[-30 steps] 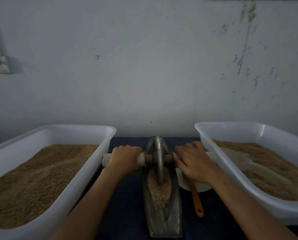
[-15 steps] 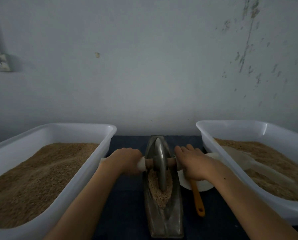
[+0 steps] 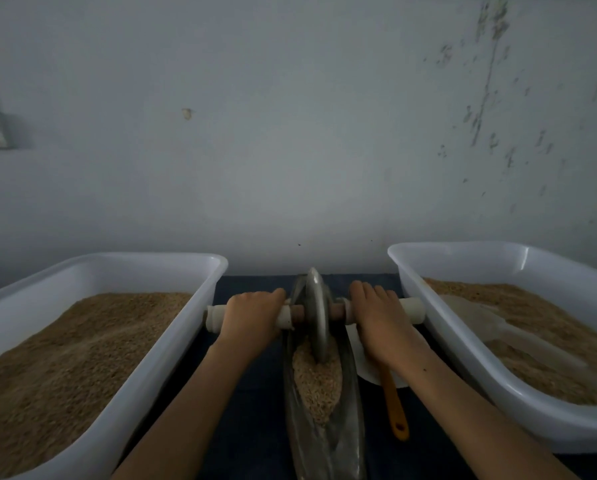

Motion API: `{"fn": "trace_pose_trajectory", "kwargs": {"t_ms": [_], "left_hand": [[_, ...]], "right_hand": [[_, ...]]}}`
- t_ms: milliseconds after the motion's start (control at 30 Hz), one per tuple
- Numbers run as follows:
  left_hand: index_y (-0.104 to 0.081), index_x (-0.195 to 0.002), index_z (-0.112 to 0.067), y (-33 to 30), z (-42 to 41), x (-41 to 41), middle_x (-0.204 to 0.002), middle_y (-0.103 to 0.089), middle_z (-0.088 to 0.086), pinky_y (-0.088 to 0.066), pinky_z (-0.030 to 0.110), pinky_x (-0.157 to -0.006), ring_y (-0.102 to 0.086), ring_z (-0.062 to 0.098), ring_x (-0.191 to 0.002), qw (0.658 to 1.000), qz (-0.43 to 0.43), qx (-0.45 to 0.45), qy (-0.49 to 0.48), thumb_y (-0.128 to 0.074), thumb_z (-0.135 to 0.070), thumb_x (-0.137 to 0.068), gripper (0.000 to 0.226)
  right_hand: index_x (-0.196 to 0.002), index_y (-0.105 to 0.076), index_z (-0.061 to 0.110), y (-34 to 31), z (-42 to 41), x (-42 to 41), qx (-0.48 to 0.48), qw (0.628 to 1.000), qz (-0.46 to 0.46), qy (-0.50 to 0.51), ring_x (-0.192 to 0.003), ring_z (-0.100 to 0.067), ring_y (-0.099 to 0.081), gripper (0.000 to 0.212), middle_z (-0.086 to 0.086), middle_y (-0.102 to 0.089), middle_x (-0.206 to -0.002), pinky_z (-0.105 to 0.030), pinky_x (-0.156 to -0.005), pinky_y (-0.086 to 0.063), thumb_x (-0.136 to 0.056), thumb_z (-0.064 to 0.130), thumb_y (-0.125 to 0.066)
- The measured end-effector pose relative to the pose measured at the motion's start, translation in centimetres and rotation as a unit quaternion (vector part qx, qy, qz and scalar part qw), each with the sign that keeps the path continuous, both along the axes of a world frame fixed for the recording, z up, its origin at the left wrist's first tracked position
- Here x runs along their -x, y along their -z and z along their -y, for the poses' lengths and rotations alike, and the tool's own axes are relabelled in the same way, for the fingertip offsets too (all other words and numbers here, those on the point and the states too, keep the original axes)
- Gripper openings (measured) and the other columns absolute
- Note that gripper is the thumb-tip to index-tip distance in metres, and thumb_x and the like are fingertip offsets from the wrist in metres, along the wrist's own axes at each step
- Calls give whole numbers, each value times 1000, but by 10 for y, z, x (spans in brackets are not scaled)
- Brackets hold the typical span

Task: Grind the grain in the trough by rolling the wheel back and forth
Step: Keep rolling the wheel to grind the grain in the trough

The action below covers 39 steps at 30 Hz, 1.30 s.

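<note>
**Wheel high in the trough, both hands on the axle**

Wheel (image 3: 316, 315) stands upright on its edge in the far half of the trough (image 3: 324, 441), with its lower rim sunk into the grain (image 3: 317, 379), and a rod runs through its hub to either side. The left hand (image 3: 252, 317) wraps over the pale sleeve of the axle handle (image 3: 215, 317) left of the disc, fingers curled down round it. The right hand (image 3: 376, 320) lies over the matching sleeve on the right; its fingers bend over the top of the bar, though how far they close underneath is hidden. Both hands sit close to the disc, one on each side.

The grain is heaped in the middle and near part of the trough, mostly on the near side of the wheel.

Risks, as I judge them: uneven pressure between the two hands would tilt the disc and make it ride up the sloping wall, perhaps out of the groove. A hard stroke toward the body could plough the heap over the low near lip onto the dark cloth (image 3: 255, 427). The handle ends sit very close to the white tubs: the left tub (image 3: 172, 341) and the right tub (image 3: 439, 341) both hem in the bar, so a skewed stroke could knock a rim. Under the right wrist lie a white dish (image 3: 366, 365) and an orange-handled tool (image 3: 394, 407), which a dropped forearm could catch.
</note>
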<state>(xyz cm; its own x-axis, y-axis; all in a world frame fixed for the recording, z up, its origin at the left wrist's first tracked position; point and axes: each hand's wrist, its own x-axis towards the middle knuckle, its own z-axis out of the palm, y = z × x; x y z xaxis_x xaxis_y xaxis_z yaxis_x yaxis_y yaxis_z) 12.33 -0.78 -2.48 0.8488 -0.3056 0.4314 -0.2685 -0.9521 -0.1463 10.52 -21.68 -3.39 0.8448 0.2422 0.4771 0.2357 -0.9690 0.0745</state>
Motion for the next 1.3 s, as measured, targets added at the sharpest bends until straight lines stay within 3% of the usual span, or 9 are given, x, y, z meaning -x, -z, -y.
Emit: {"fn": "trace_pose_trajectory", "kwargs": {"t_ms": [133,233,433,567,667,767,900,1033,1300], "left_hand": [[-52,-104,-26,-5,-9,-1,-102,-63,-3,-44,30,-79,-60,17,-93,995,-98,9,11,-62,-34,-84,24],[-55,-105,-29,-10,-16,-3,-103,-63,-4,-41,28,-77,-55,12,-87,979,-202,11,18,-69,-32,-79,30],[-50,-96,-33,-16,-24,-5,-100,-58,-7,-40,27,-78,-52,10,-88,940,-338,26,36,-70,-28,-80,26],[-55,-105,-28,-16,-21,-5,-103,-60,-4,-42,29,-81,-52,11,-89,946,-322,22,25,-71,-29,-79,30],[-55,-107,-24,-13,-17,-3,-107,-62,-1,-44,30,-80,-55,14,-89,973,-231,14,10,-69,-30,-79,31],[-47,-107,-20,-10,-13,-1,-105,-61,2,-42,30,-75,-59,20,-95,990,-139,12,1,-68,-31,-80,35],[-43,-110,-19,-7,-12,1,-107,-61,2,-43,29,-77,-59,19,-97,993,-113,27,-3,-66,-30,-83,37],[-50,-108,-21,-8,-15,3,-106,-63,1,-48,33,-84,-60,19,-97,990,-138,27,4,-67,-30,-81,33],[-57,-113,-25,-11,-23,-2,-109,-62,-1,-46,34,-89,-58,17,-99,956,-291,29,5,-72,-29,-78,38]], "right_hand": [[-99,-46,20,-8,3,4,5,999,-23,40,-101,-22,-52,20,0,-59,-108,-31,-78,-29,-85,9,-54],[-88,-37,22,-16,6,11,20,998,-50,17,-93,-21,-57,24,-1,-62,-102,-28,-70,-28,-83,13,-59],[-96,-50,21,-19,4,26,38,997,-64,19,-86,-18,-60,11,-1,-61,-97,-27,-66,-34,-87,20,-56],[-96,-51,22,-21,4,25,28,994,-100,29,-88,-17,-60,9,0,-62,-99,-26,-70,-38,-89,21,-56],[-99,-48,21,-22,2,16,28,992,-114,39,-91,-18,-60,10,-1,-62,-102,-27,-69,-34,-91,21,-55],[-93,-37,23,-18,3,7,19,995,-90,43,-92,-20,-60,16,-1,-62,-103,-28,-68,-33,-91,22,-53],[-89,-37,22,-7,4,3,15,999,-22,37,-87,-20,-59,20,1,-62,-95,-28,-68,-32,-87,18,-56],[-90,-41,22,-7,2,6,23,999,-14,35,-86,-20,-59,16,1,-62,-93,-29,-68,-32,-87,16,-55],[-100,-59,21,-25,-9,22,47,991,-93,82,-91,-19,-60,11,-1,-64,-100,-28,-70,-34,-89,19,-58]]}}
